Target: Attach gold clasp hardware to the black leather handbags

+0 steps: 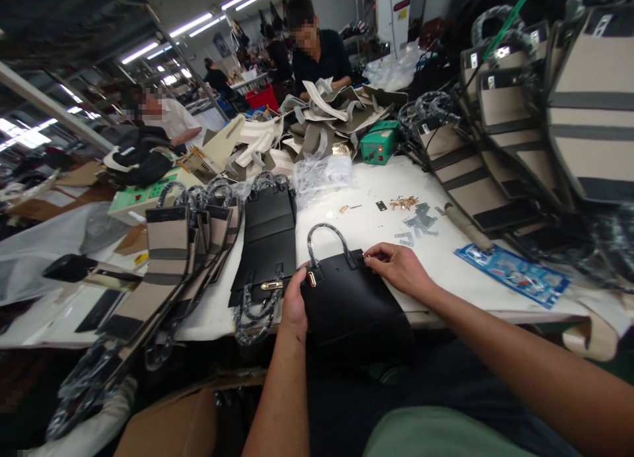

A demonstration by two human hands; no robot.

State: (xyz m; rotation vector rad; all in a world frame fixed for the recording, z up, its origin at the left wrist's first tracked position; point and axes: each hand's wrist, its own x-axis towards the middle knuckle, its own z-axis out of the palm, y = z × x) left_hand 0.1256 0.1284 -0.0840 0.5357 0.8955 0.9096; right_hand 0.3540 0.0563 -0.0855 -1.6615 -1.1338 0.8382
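A black handbag panel [347, 305] with a plastic-wrapped handle [327, 229] leans over the table's front edge toward my lap. My left hand [296, 305] grips its left side, thumb on the front near a gold metal fitting [312, 279]. At the upper right corner, the fingers of my right hand [396, 265] are pinched together on a small gold fitting [365, 256], mostly covered by the fingertips. Beyond the bag, small gold fittings [403, 203] lie in a pile beside flat grey metal plates [420, 220]. A small black plate [381, 206] lies near them.
Black bag panels [270, 232] and beige-striped panels [168, 246] lie left on the white table [341, 212]. More striped panels [510, 113] are stacked right, near a blue packet [515, 272]. A green box [379, 142] stands behind; a co-worker [321, 54] is across the table.
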